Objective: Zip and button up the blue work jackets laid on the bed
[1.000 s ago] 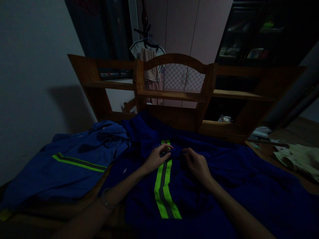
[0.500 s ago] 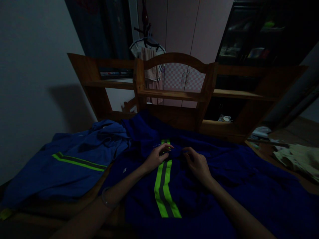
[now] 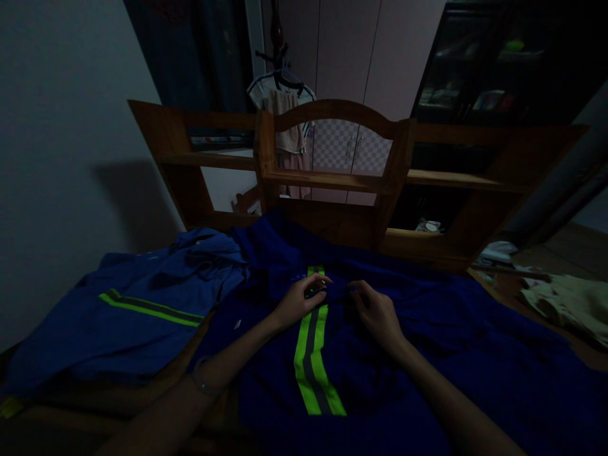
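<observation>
A dark blue work jacket (image 3: pixel 266 373) with a yellow-green and grey reflective stripe (image 3: pixel 311 361) lies spread out in front of me. My left hand (image 3: pixel 304 296) rests over the upper part of the stripe, thumb and fingers curved and apart, a bit of the stripe showing between them. Just to its right, my right hand (image 3: pixel 377 313) is curled on the jacket with its fingertips drawn together at the cloth. The fold between its fingers is too dark to make out clearly. A bracelet (image 3: pixel 202 378) circles my left wrist.
A lighter blue garment (image 3: pixel 142 335) with a similar stripe lies at the left, by the wall. Behind the jacket stands a wooden headboard with shelves (image 3: pixel 327 183). Clothes on a rack (image 3: pixel 282 104) hang beyond it. Pale cloth (image 3: pixel 570 304) lies at the far right.
The left thumb has shifted slightly to the right. Otherwise both hands and the garments look the same.
</observation>
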Demonstrator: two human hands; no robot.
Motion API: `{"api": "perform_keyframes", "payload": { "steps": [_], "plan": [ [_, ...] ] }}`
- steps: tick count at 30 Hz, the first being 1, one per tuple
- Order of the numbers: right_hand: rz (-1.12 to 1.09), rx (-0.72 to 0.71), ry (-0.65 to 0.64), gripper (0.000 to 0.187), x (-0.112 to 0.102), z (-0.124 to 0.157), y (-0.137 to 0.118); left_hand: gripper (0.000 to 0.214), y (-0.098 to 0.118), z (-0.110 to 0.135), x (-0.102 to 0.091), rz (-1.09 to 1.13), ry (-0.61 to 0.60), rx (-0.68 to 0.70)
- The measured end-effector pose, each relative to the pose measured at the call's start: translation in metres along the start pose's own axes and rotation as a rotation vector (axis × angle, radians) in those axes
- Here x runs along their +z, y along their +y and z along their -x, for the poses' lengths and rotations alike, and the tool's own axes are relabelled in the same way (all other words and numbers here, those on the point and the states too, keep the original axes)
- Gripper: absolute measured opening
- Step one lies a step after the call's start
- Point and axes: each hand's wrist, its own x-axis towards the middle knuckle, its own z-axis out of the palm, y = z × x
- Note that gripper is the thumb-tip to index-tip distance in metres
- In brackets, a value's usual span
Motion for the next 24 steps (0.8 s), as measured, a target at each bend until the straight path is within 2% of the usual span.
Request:
{"api": "perform_keyframes", "payload": {
  "steps": [24],
  "plan": [
    [0.006, -0.007, 0.027, 0.020, 0.0022, 0.0000, 0.0024, 0.029, 0.0025, -0.0011, 0.0024, -0.086, 0.010, 0.009]
  ]
}}
